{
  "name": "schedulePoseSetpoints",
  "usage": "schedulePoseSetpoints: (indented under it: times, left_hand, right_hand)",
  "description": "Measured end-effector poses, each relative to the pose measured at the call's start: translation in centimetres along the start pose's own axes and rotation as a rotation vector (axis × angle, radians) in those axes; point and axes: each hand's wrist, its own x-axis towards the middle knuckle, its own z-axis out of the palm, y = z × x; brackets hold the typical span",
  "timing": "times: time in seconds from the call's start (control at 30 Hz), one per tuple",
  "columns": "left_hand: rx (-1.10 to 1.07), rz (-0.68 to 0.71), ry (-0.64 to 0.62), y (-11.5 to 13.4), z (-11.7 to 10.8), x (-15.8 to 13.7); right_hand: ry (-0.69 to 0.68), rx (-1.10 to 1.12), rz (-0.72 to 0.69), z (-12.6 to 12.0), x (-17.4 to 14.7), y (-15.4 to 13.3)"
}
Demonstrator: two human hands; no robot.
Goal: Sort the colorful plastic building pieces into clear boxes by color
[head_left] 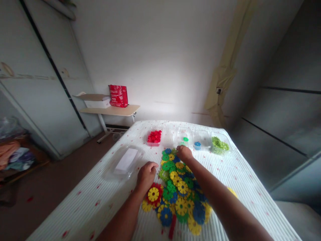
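A heap of toothed plastic snowflake discs [182, 187] in yellow, green, blue and light green covers the middle of the bed-like surface. At its far end, my right hand [185, 153] is closed with fingertips down. A light green disc [174, 151] lies right at those fingertips; whether they grip it is hidden. My left hand [147, 174] rests at the heap's left edge, fingers curled together, with nothing visible in them. Just below it lies a red disc [158, 202] with a yellow disc [153, 194] on top.
Along the far side stand clear boxes: one of red discs [154, 136], one with a few green discs [185, 139], one with blue discs [197, 144], one of light green discs [220, 144]. A clear lid [135, 170] with a white label lies left. Beyond is a side table [122, 110].
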Motion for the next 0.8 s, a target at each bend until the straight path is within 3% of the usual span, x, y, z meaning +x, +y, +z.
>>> schedulePoseSetpoints:
  times: [0.23,0.37,0.47,0.63,0.8]
  left_hand:
    - [-0.020,0.030,-0.003,-0.5,0.1,0.0]
    - [-0.049,0.027,-0.011,-0.8,0.3,-0.1]
    - [-0.052,0.028,-0.012,-0.9,0.4,-0.1]
    - [-0.056,0.020,-0.010,-1.1,0.4,0.0]
    - [-0.069,0.018,-0.009,-1.1,0.4,-0.1]
  right_hand:
    - [0.121,-0.027,-0.013,-2.3,-3.5,1.8]
    - [0.367,0.045,0.002,-4.3,-5.3,6.0]
    - [0.512,0.045,0.185,-6.1,-5.6,10.5]
    - [0.442,-0.007,0.550,-8.2,-4.5,16.6]
    - [0.319,0.041,0.720,-8.2,-1.6,19.1]
